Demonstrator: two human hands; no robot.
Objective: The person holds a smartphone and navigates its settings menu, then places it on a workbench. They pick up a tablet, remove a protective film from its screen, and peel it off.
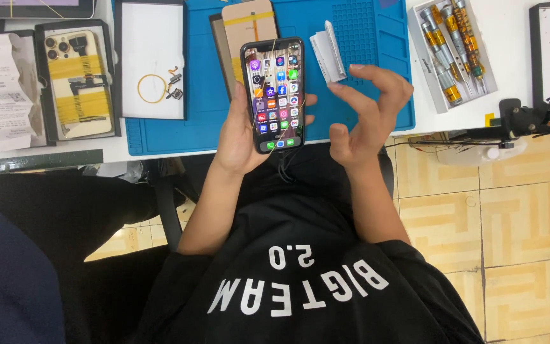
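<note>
The left hand (240,137) cradles a lit smartphone (274,95) upright above the blue repair mat (364,38), screen toward the wearer, while the right hand (367,118) hovers beside it, fingers spread, empty.

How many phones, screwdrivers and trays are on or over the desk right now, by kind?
Phones: 1, lit, held in the left hand, with the right hand empty beside it; phone
Phone back shells: 1, gold
Screwdrivers: about 5, in a white box
Black trays: 2
Total: about 9
</note>
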